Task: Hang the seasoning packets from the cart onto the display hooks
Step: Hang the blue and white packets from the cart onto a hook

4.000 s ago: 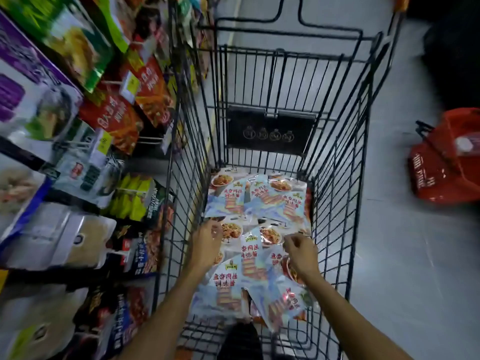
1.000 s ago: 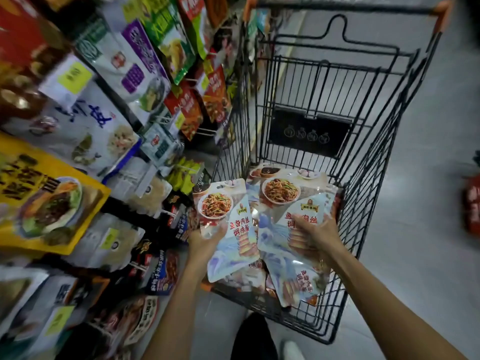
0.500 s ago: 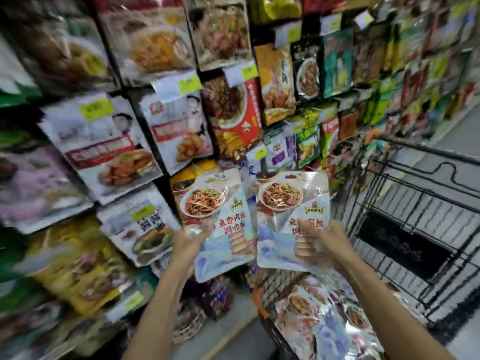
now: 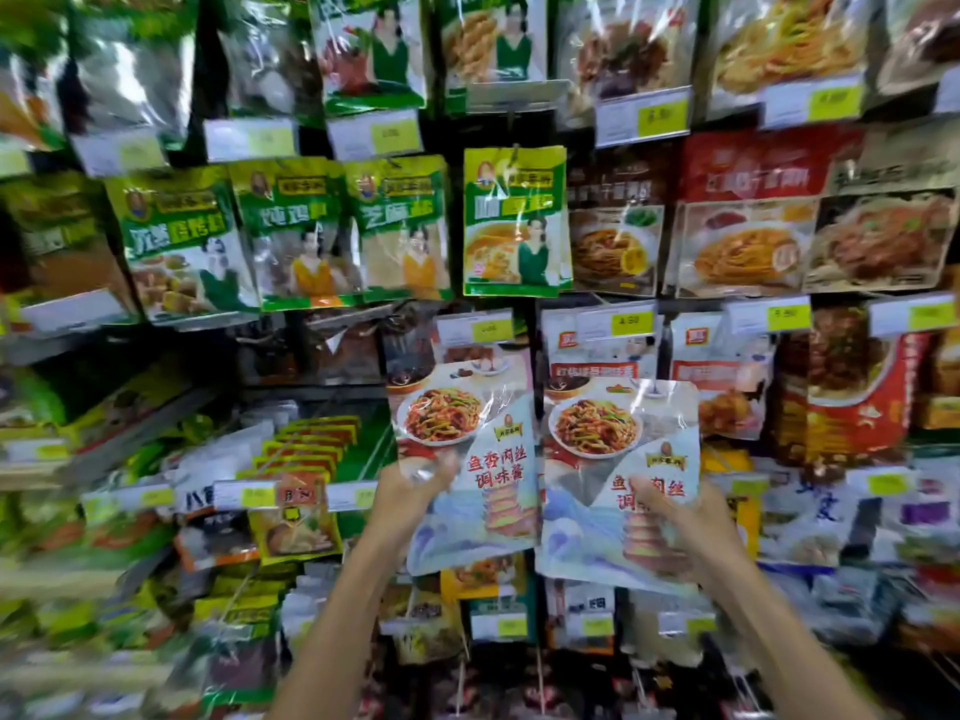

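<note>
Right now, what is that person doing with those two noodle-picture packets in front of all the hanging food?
A person is stocking a shop display. The left hand holds one seasoning packet and the right hand holds a second packet just like it, both showing a plate of noodles. They are held up side by side in front of a wall of hanging packets, below a yellow price tag. Neither one is on a hook yet.
</note>
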{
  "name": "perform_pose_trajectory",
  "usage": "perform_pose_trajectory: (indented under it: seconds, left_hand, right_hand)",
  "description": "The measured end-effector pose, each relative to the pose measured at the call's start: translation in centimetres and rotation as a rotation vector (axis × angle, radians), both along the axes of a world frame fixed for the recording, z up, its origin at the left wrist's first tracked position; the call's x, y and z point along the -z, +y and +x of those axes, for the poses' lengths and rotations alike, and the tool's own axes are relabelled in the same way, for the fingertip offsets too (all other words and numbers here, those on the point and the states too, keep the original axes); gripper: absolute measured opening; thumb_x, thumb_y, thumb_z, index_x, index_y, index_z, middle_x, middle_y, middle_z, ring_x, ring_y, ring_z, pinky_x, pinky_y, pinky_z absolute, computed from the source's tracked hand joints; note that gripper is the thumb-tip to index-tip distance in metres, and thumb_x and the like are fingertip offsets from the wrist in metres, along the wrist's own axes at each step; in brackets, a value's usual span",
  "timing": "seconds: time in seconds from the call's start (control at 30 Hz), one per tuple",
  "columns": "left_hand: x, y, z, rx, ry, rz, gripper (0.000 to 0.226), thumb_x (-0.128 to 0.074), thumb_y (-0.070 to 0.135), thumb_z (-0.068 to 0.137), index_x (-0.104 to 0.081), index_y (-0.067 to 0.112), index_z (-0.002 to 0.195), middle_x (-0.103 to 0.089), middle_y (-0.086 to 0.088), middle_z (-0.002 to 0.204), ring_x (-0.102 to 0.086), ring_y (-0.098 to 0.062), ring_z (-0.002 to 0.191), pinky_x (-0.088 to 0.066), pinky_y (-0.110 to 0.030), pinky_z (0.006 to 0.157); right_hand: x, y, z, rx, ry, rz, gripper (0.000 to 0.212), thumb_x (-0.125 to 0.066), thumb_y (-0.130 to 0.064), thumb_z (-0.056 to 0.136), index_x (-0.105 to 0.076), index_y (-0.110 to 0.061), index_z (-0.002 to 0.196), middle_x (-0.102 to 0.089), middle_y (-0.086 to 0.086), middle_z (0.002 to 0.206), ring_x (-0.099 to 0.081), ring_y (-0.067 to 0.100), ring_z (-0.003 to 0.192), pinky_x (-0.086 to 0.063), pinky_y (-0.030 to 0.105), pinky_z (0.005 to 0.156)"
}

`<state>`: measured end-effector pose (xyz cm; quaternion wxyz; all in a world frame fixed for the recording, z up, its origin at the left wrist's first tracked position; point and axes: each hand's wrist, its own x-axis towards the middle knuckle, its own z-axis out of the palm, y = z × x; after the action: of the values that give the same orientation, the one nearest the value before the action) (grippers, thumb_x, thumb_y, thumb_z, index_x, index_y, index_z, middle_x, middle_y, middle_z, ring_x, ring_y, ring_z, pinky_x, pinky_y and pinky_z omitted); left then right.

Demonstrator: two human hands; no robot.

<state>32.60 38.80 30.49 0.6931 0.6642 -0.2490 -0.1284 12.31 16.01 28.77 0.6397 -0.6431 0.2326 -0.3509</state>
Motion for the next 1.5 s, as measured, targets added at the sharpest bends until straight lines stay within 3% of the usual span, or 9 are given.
perform_pose_trajectory:
  seconds: [0.2, 0.4, 0.53, 0.63, 0.73, 1.1, 1.2, 1.33, 1.5]
  left_hand:
    - [-0.3, 8.5, 6.2, -0.173, -0.099, 0.038, 0.041, -0.070, 0.060, 0.061, -0.057, 0.025, 0.046, -0.044, 0.010, 0.044, -0.041, -0.005, 0.044, -0.036, -0.020, 0.043]
    - [-0.6, 14.1, 14.4, -0.224, -0.118, 0.072, 0.040, -0.071, 0.045, 0.074, -0.056, 0.023, 0.044, -0.047, 0.005, 0.048, -0.044, -0.019, 0.054, -0.037, -0.033, 0.055]
    - [-0.6, 16.7, 20.1, -0.213, -0.148, 0.096, 0.044, -0.071, 0.050, 0.073, -0.059, 0.011, 0.056, -0.052, -0.014, 0.055, -0.051, -0.021, 0.054, -0.040, -0.032, 0.051]
    - [-0.8, 17.6, 23.3, -0.233, -0.192, 0.128, 0.044, -0.069, 0.055, 0.067, -0.056, 0.017, 0.049, -0.048, 0.004, 0.045, -0.045, -0.008, 0.043, -0.036, -0.027, 0.045]
    - [-0.9, 17.9, 25.6, -0.237, -0.206, 0.121, 0.040, -0.069, 0.053, 0.067, -0.058, 0.020, 0.047, -0.045, 0.006, 0.041, -0.039, -0.003, 0.039, -0.032, -0.027, 0.047]
    - [-0.8, 15.4, 26.0, -0.136, -0.221, 0.039, 0.048, -0.068, 0.020, 0.084, -0.049, 0.022, 0.039, -0.043, 0.011, 0.038, -0.038, 0.003, 0.035, -0.031, -0.007, 0.038]
    - [-0.9, 14.8, 25.6, -0.123, -0.177, -0.001, 0.045, -0.070, 0.021, 0.082, -0.054, 0.020, 0.039, -0.043, 0.011, 0.039, -0.037, 0.001, 0.037, -0.031, -0.010, 0.038]
    - [-0.6, 14.3, 24.7, -0.085, -0.170, 0.020, 0.043, -0.070, 0.029, 0.080, -0.055, 0.022, 0.040, -0.038, 0.010, 0.039, -0.034, -0.003, 0.037, -0.029, -0.012, 0.039]
    - [0.0, 12.8, 22.8, -0.024, -0.149, 0.041, 0.048, -0.070, 0.026, 0.083, -0.052, 0.022, 0.039, -0.039, 0.009, 0.041, -0.034, -0.004, 0.038, -0.030, -0.014, 0.040]
  right_hand:
    - [-0.7, 6.5, 9.5, -0.089, 0.071, -0.026, 0.015, -0.076, -0.021, 0.080, -0.068, -0.009, 0.080, -0.073, 0.008, 0.073, -0.068, 0.028, 0.070, -0.055, 0.046, 0.070]
    - [-1.0, 12.3, 17.8, -0.169, 0.044, 0.001, 0.022, -0.077, -0.030, 0.076, -0.064, -0.015, 0.068, -0.064, -0.005, 0.056, -0.059, 0.016, 0.051, -0.043, 0.025, 0.052]
    - [-1.8, 14.6, 23.1, -0.200, 0.029, 0.029, 0.017, -0.075, -0.027, 0.081, -0.064, -0.016, 0.074, -0.066, -0.004, 0.061, -0.062, 0.015, 0.055, -0.046, 0.027, 0.053]
    - [-3.2, 15.5, 26.3, -0.161, 0.028, 0.005, 0.017, -0.075, -0.027, 0.081, -0.065, -0.014, 0.076, -0.068, 0.003, 0.068, -0.064, 0.020, 0.062, -0.050, 0.030, 0.054]
    - [-4.5, 16.0, 28.5, -0.117, 0.076, 0.015, 0.022, -0.075, -0.029, 0.082, -0.067, -0.009, 0.082, -0.071, 0.009, 0.072, -0.070, 0.026, 0.064, -0.057, 0.042, 0.055]
    - [-4.2, 14.6, 29.7, -0.121, 0.098, 0.119, 0.026, -0.076, -0.031, 0.079, -0.065, -0.011, 0.093, -0.074, 0.007, 0.078, -0.073, 0.028, 0.067, -0.058, 0.047, 0.053]
    - [-4.6, 14.2, 30.2, -0.117, 0.120, 0.088, 0.022, -0.075, -0.031, 0.081, -0.065, -0.013, 0.089, -0.073, 0.003, 0.074, -0.072, 0.024, 0.062, -0.058, 0.042, 0.049]
    - [-5.2, 13.7, 31.9, -0.120, 0.181, 0.115, 0.029, -0.073, -0.031, 0.083, -0.058, -0.011, 0.096, -0.069, 0.011, 0.092, -0.071, 0.032, 0.077, -0.059, 0.051, 0.059]
    - [-4.7, 13.1, 32.9, -0.082, 0.198, 0.040, 0.048, -0.065, -0.033, 0.090, -0.050, -0.002, 0.125, -0.060, 0.009, 0.118, -0.063, 0.030, 0.102, -0.048, 0.024, 0.048]
